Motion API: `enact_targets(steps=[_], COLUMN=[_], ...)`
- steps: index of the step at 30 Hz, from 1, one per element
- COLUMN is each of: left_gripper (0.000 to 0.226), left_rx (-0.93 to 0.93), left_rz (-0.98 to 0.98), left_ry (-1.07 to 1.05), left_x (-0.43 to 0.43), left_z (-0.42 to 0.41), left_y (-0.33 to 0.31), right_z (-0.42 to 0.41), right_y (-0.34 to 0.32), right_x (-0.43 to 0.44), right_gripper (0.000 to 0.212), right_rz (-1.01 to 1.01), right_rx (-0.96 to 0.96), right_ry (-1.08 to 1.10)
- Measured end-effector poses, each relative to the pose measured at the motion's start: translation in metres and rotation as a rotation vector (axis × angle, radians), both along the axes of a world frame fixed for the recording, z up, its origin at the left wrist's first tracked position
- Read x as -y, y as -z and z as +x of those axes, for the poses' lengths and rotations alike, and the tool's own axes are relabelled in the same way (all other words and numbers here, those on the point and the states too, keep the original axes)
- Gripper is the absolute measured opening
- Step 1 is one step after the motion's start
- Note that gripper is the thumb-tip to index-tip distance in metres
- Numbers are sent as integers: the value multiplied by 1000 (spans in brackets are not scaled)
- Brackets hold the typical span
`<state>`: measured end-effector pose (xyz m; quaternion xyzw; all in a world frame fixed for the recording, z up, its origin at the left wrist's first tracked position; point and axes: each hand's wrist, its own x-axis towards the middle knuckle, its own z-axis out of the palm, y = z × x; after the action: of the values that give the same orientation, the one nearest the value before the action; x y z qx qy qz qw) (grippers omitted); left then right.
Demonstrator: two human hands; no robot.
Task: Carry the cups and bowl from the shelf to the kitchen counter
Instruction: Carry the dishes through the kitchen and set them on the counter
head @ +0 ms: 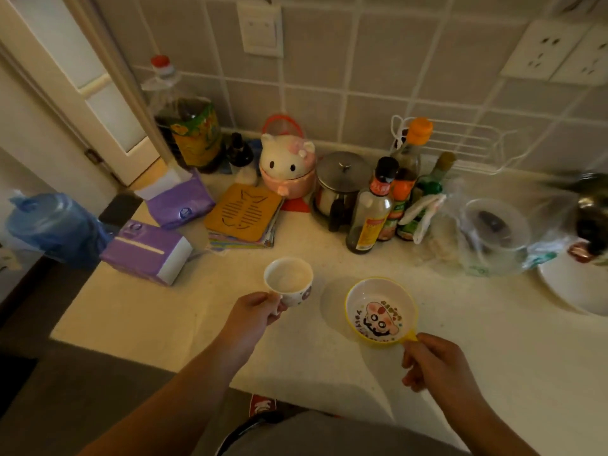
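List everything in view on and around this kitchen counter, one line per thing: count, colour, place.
cup: 1, white, held over counter, left of bowl
bowl: 1, white with yellow rim and cartoon print, held by its handle over counter
counter: 1, cream, below the tiled wall
tissue packs: 2, purple, left side
mats: 1 stack, top one orange-brown, behind the cup
cat jar: 1, white and pink, at the wall
oil jug: 1, red cap, back left corner
steel pot: 1, silver, right of cat jar
sauce bottles: about 4, dark, centre right
glass lid: 1, clear, right
left hand: 1, grips cup
right hand: 1, pinches bowl handle
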<state>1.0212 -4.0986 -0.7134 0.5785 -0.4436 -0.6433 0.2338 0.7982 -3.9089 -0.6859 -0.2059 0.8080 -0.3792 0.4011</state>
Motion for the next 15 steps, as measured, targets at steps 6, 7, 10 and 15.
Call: enact_targets(steps=[6, 7, 10, 15], left_gripper=[31, 26, 22, 25], left_rx=[2, 4, 5, 72], left_rz=[-25, -24, -18, -56], left_ry=[137, 149, 176, 243], left_x=[32, 35, 43, 51], left_z=[-4, -6, -10, -12], left_y=[21, 24, 30, 33], right_z=[14, 15, 19, 21], right_y=[-2, -2, -3, -4], right_x=[14, 16, 20, 25], right_gripper=[32, 32, 33, 33], right_rz=[14, 13, 5, 0], right_rx=[-21, -25, -32, -23], right_ry=[91, 100, 133, 184])
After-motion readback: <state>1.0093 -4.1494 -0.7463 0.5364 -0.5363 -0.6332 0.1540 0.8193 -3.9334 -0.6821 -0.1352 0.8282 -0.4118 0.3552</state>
